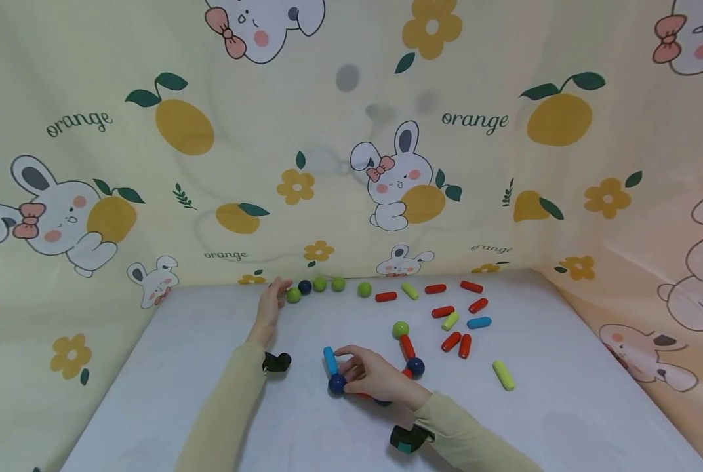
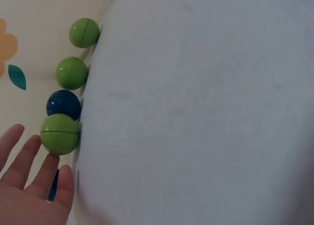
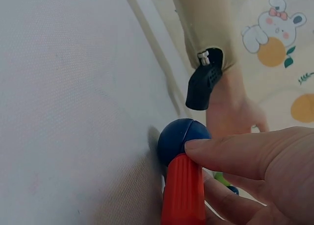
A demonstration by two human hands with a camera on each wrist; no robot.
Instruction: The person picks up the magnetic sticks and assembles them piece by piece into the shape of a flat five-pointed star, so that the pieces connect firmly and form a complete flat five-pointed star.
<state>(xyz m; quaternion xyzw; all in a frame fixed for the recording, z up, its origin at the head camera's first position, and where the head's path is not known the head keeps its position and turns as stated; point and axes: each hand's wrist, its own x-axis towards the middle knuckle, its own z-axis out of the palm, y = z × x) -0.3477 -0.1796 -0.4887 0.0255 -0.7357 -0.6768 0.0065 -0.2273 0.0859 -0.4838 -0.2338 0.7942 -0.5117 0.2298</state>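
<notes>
My left hand (image 1: 269,308) reaches to the back left of the table, fingers fairly straight and spread. In the left wrist view its fingertips are at a green ball (image 2: 60,135), beside a dark blue ball (image 2: 64,105). Something blue (image 2: 53,187) shows partly between those fingers. Nearer the front, my right hand (image 1: 375,377) holds a dark blue ball (image 1: 336,384) with thumb and fingers. A light blue rod (image 1: 330,360) stands out from this ball, and a red rod (image 3: 183,193) joins it too. The chain continues, partly hidden by the hand, to another dark blue ball (image 1: 415,366).
The chain's far end has a red rod (image 1: 407,347) and a green ball (image 1: 401,330). More green balls (image 1: 338,284) line the back edge. Loose red rods (image 1: 450,341), yellow-green rods (image 1: 503,375) and a blue rod (image 1: 479,322) lie to the right. A printed curtain (image 1: 328,131) hangs behind.
</notes>
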